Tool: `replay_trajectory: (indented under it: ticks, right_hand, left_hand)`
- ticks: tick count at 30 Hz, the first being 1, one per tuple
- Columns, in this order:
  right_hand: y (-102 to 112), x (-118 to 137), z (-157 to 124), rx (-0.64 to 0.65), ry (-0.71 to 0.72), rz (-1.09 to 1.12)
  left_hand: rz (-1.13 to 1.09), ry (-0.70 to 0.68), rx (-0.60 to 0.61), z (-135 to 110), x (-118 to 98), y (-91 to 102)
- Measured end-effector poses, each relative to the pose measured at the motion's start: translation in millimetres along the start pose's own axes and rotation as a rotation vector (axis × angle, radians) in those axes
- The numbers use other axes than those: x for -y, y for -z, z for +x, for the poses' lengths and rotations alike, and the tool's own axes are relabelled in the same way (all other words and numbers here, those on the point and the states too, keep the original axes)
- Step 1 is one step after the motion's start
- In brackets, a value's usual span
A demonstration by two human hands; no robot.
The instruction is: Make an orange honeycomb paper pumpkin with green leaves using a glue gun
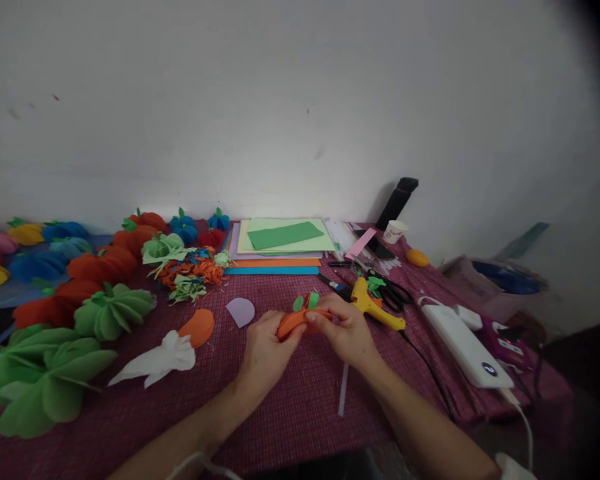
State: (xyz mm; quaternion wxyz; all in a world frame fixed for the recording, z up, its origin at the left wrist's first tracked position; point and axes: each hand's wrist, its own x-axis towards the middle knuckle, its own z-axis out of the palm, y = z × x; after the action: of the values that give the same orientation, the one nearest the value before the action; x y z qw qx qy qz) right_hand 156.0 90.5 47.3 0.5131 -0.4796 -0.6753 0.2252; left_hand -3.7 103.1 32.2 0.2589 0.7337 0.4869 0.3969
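An orange paper pumpkin (296, 321) with a green paper stem and leaf (307, 302) on top is held above the cloth between both hands. My left hand (270, 343) grips its left side, the thumb pressed on the front. From the right, my right hand (347, 330) pinches it with thumb and fingers; the fingers hide part of the pumpkin. Just right of that hand lies a yellow glue gun (367, 300) with its cord. A glue stick (343, 390) rests on the cloth below the right hand. Left of my hands are a lilac paper piece (241, 311) and an orange one (200, 328).
Finished paper pumpkins (113, 312) fill the left side, beside paper scraps (195, 270) and a white crumpled tissue (163, 360). Coloured sheets (285, 235) lie stacked by the wall. Black scissors (397, 293), a phone (377, 247), a paper cup (395, 231) and a white power bank (465, 343) stand right.
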Motion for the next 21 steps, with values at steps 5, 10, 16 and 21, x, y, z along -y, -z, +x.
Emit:
replay_trajectory:
  ticks: [5, 10, 16, 21]
  right_hand:
    - [1, -1, 3, 0.004, -0.1, 0.046]
    - [3, -3, 3, 0.029, -0.143, -0.005]
    - [4, -3, 4, 0.018, -0.167, 0.022]
    - [4, -3, 5, 0.071, -0.239, 0.091]
  left_hand:
    - [-0.25, 0.139, -0.007, 5, 8, -3.6]
    - [-0.513, 0.229, -0.024, 11, 12, -2.3]
    - [-0.617, 0.276, -0.034, 13, 9, -1.7]
    - [-0.713, 0.334, -0.092, 15, 7, -0.2]
